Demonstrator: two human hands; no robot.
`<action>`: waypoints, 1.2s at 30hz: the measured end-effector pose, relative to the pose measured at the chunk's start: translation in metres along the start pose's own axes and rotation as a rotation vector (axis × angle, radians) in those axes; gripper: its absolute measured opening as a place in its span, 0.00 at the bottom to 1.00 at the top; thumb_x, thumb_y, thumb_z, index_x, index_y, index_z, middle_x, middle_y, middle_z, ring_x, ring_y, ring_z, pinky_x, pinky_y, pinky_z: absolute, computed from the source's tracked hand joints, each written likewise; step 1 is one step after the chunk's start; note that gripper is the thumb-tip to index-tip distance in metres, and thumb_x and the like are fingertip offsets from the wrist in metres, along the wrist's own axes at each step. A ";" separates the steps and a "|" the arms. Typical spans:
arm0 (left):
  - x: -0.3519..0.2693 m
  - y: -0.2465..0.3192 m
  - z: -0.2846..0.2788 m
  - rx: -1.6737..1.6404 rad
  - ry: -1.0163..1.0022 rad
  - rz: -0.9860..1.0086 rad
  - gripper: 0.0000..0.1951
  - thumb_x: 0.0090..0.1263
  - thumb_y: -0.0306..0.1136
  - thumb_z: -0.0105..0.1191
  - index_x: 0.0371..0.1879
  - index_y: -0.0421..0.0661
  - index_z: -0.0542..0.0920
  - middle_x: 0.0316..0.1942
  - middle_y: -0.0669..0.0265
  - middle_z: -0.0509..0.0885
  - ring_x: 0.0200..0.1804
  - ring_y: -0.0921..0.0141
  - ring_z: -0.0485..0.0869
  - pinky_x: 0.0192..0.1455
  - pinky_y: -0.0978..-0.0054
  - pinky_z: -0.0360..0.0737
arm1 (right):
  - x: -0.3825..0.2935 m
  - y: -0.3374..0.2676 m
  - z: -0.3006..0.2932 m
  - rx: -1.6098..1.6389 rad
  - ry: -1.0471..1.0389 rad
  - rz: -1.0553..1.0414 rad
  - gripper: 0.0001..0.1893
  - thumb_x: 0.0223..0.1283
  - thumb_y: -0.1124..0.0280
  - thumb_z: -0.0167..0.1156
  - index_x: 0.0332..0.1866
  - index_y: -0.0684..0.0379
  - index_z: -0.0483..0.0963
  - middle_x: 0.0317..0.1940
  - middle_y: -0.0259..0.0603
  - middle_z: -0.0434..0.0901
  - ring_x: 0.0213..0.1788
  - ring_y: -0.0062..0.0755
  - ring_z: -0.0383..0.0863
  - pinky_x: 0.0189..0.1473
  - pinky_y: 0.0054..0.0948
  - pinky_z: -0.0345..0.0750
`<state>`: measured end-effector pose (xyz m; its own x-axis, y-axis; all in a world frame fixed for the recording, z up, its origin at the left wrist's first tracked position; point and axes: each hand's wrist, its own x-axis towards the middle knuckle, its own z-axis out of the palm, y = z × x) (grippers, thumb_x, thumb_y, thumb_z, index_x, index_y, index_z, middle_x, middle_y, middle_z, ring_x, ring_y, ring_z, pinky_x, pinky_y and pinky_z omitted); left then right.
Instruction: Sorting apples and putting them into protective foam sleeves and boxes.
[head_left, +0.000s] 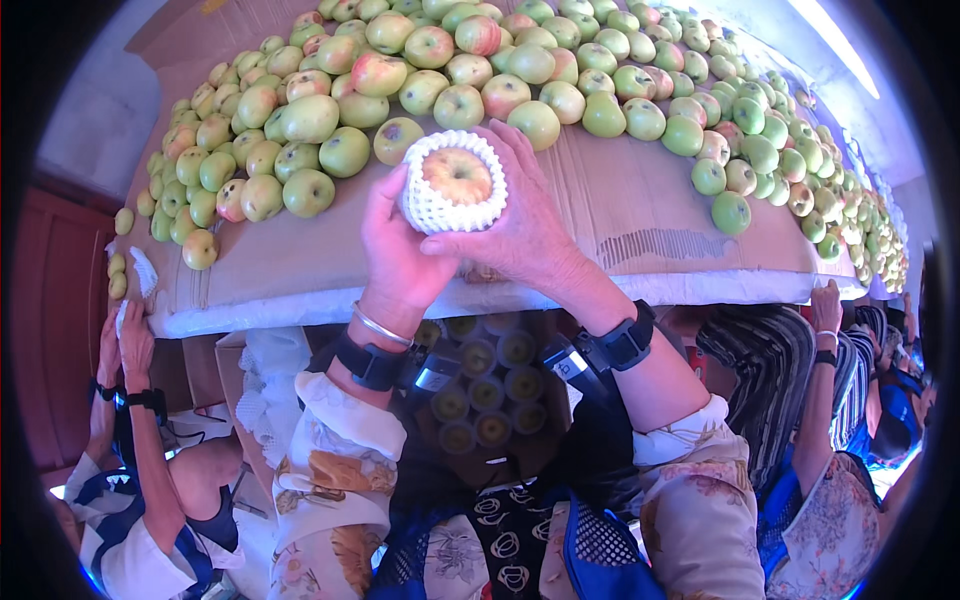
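An apple (459, 174) wrapped in a white foam net sleeve (450, 212) is held between both hands, just over the cardboard-covered table. My left hand (401, 247) cups it from the left and below, its thumb along the side. From the right, my right hand (525, 217) grips the sleeve, with the thumb across the front and the fingers behind. The yellow-red top of the apple, with its dark hollow, shows through the sleeve's opening. Loose green and reddish apples (536, 124) lie just beyond the hands.
Heaped apples (311, 120) spread across the cardboard (585, 187). Below the table edge, a box holds several sleeved apples (487, 394). White foam nets (274, 390) hang at the left. Co-workers' hands (135, 345) work at the left, and another person's hand (826, 306) rests at the right edge.
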<state>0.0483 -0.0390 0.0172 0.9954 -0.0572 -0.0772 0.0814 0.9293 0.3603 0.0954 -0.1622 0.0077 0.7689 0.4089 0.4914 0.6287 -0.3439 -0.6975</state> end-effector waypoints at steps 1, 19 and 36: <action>-0.001 -0.001 -0.001 -0.034 -0.081 -0.017 0.21 0.66 0.42 0.37 0.52 0.42 0.68 0.52 0.64 0.73 0.54 0.67 0.72 0.58 0.67 0.67 | 0.000 -0.001 0.000 0.013 0.006 -0.009 0.48 0.23 0.51 0.74 0.56 0.63 0.61 0.57 0.52 0.60 0.61 0.46 0.59 0.61 0.38 0.60; -0.002 0.004 0.005 0.043 0.117 0.145 0.23 0.65 0.42 0.36 0.55 0.41 0.66 0.55 0.62 0.70 0.57 0.65 0.69 0.61 0.65 0.63 | 0.007 -0.003 -0.005 0.358 0.057 -0.059 0.54 0.22 0.47 0.72 0.60 0.63 0.56 0.60 0.55 0.55 0.64 0.48 0.54 0.60 0.39 0.58; 0.009 -0.002 0.008 0.589 0.130 0.542 0.19 0.64 0.35 0.32 0.47 0.37 0.69 0.45 0.57 0.75 0.49 0.65 0.75 0.52 0.70 0.71 | 0.003 -0.025 -0.022 0.274 -0.099 0.191 0.19 0.43 0.63 0.65 0.38 0.64 0.74 0.31 0.43 0.77 0.32 0.29 0.77 0.35 0.26 0.75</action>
<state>0.0571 -0.0445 0.0235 0.8934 0.4221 0.1539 -0.3606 0.4695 0.8060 0.0845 -0.1708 0.0381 0.8463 0.4440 0.2945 0.4093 -0.1880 -0.8928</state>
